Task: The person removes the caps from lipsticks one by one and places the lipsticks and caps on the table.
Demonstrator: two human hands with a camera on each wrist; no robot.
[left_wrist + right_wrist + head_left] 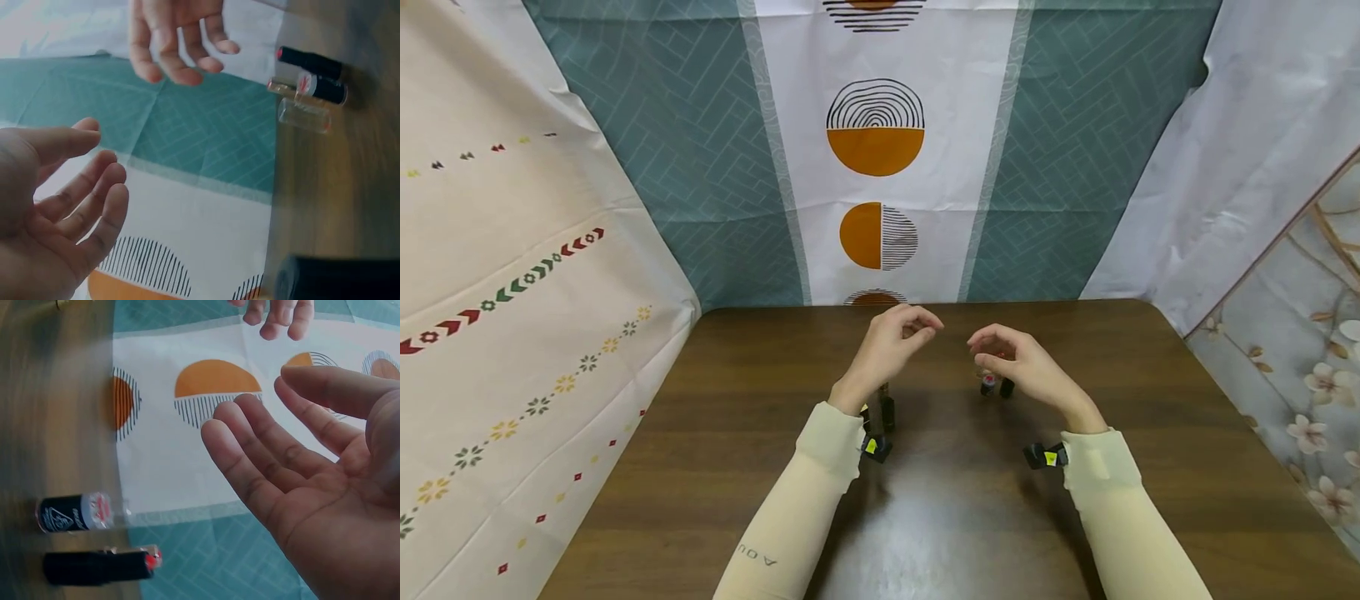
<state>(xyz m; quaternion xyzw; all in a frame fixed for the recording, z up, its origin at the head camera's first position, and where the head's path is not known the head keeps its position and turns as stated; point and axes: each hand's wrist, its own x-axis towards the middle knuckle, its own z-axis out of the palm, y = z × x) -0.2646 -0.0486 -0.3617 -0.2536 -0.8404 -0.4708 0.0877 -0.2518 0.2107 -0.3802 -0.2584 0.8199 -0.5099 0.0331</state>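
Observation:
My left hand (887,346) hovers over the table with its fingers loosely bent and nothing in them. Opposite it, my right hand (1018,362) is raised too, relaxed and holding nothing. Beneath the right hand, partly covered by it, stands a group of small things. In the right wrist view these include a small bottle with a black label (65,514) and a black lipstick-like tube with a red tip (97,567). A small clear bottle (304,116) and a slim gold-coloured tube (282,86) are beside them in the left wrist view.
The brown wooden table (760,483) ends at a patterned cloth backdrop (880,233). A blurred dark cylinder (344,278) is at the lower right of the left wrist view. Black wrist cameras are worn at both cuffs. Hanging cloths flank the table on both sides.

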